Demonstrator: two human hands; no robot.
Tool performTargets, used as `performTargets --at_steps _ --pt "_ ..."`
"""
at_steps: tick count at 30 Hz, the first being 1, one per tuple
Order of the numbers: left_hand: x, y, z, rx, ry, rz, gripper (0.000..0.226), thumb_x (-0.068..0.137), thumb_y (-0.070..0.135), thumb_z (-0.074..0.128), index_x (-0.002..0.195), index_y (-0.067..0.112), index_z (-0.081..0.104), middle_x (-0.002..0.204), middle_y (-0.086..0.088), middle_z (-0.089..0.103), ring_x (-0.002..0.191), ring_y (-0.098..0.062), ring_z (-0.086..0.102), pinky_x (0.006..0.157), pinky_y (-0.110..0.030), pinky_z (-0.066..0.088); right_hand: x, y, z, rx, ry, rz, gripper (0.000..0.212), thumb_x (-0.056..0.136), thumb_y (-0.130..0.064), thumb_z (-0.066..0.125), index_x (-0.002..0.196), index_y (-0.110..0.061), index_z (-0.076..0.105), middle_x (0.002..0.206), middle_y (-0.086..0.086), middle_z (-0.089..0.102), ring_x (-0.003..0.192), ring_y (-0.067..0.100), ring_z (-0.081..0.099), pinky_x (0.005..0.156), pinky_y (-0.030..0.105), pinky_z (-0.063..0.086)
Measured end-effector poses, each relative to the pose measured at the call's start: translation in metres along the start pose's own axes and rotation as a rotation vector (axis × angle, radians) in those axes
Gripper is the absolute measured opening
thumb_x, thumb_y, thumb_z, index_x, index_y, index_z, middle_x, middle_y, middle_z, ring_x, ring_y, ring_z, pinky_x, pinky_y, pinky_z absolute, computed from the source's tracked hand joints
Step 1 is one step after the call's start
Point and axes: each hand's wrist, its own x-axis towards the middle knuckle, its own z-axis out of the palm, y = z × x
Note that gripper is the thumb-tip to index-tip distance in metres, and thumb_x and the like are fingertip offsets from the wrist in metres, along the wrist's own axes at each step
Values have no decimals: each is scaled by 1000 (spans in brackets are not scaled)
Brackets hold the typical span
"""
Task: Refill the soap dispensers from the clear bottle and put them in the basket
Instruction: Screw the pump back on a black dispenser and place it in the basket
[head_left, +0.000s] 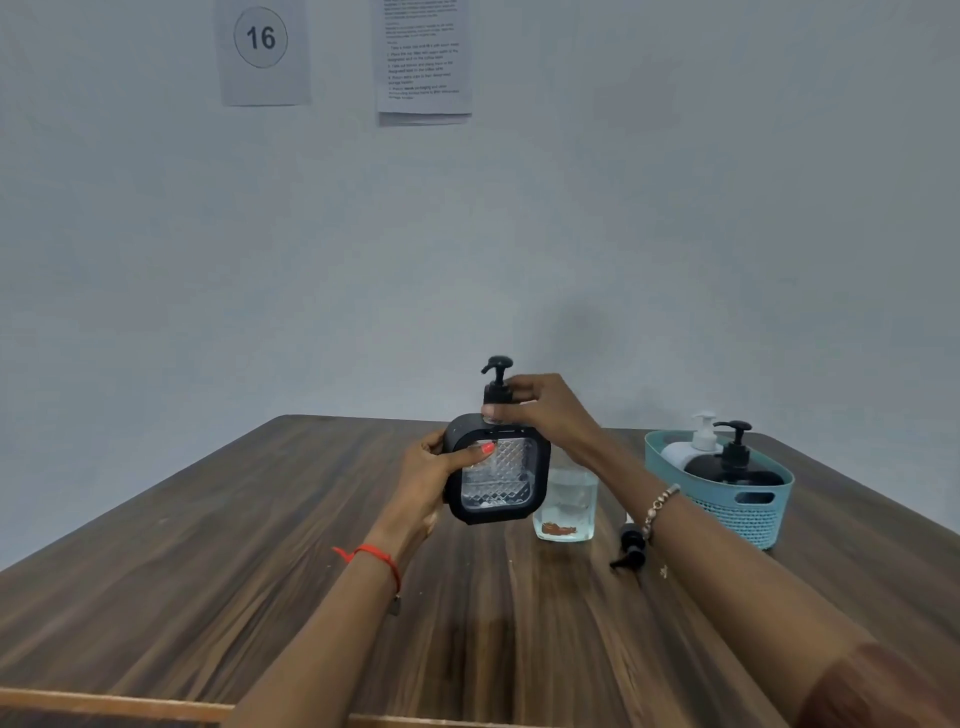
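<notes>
I hold a square black soap dispenser (506, 480) with a clear diamond-patterned window above the table. My left hand (436, 478) grips its left side, thumb across the window. My right hand (540, 408) pinches the collar of its black pump (497, 376) on top. Behind the dispenser stands the clear bottle (567, 506), partly filled with clear liquid, its top hidden by my right wrist. A loose black pump head (629, 545) lies on the table under my right forearm. The teal basket (748, 514) at the right holds a white dispenser (693, 447) and a black dispenser (735, 465).
The wooden table (260, 545) runs back to a pale wall, with its near edge at the bottom of the view. Two paper sheets (265, 52) hang on the wall high above.
</notes>
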Motion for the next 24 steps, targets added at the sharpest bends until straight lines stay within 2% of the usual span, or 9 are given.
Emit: performTargets --at_steps 4,6,9,11,12,15,19,22,24 --pt "-1 2 0 -32 -12 -7 37 65 -2 76 99 5 65 78 -1 74 71 -17 72 57 -27 56 -6 8 2 -66 1 19 11 73 -33 76 83 -30 71 81 -12 70 77 4 65 72 19 49" --pt "-2 1 1 -41 -8 -8 38 65 -4 75 100 4 65 77 -2 74 71 -17 72 57 -28 56 -9 11 1 -74 -10 25 7 74 -38 73 77 -32 72 78 -12 71 72 2 66 69 15 50" --pt "-2 0 2 -55 1 -14 36 66 -3 74 100 3 65 72 1 74 67 -14 71 53 -25 55 -13 16 0 8 45 2 25 77 -42 69 73 -18 76 75 1 74 67 10 68 63 15 50" --pt "-2 -1 3 -68 7 -25 33 67 -4 74 98 5 64 69 3 74 63 -12 71 51 -25 54 -14 18 -2 79 147 -14 39 80 -35 67 70 3 71 72 12 70 63 13 63 64 20 45" --pt "-1 -1 2 -70 8 -31 32 67 -4 74 96 5 64 68 3 74 62 -12 70 50 -25 54 -15 19 -3 98 205 -14 38 82 -30 66 69 6 70 72 12 69 63 8 62 66 20 42" --pt "-1 -1 3 -63 -2 -46 34 65 -2 75 96 7 64 69 3 74 63 -13 71 51 -25 55 -14 15 -6 138 256 8 21 80 -23 65 75 -3 71 76 1 69 67 -9 60 68 17 42" --pt "-1 -1 7 -68 -16 -55 44 56 4 79 98 7 65 71 2 75 65 -14 71 52 -25 55 -13 13 -4 196 191 32 17 80 -7 62 96 -8 69 86 0 68 69 -5 62 57 8 45" --pt "-2 -1 8 -69 -15 -55 44 53 6 80 95 8 65 71 3 74 65 -13 71 51 -25 54 -15 13 -6 215 316 27 15 77 -2 61 82 -10 72 74 4 68 72 10 60 64 20 46" --pt "-1 -1 7 -78 -17 -57 48 50 9 80 95 8 66 71 3 75 65 -12 71 51 -25 54 -16 15 -8 213 329 42 15 75 -1 60 75 -12 71 68 2 68 71 8 61 67 25 46"
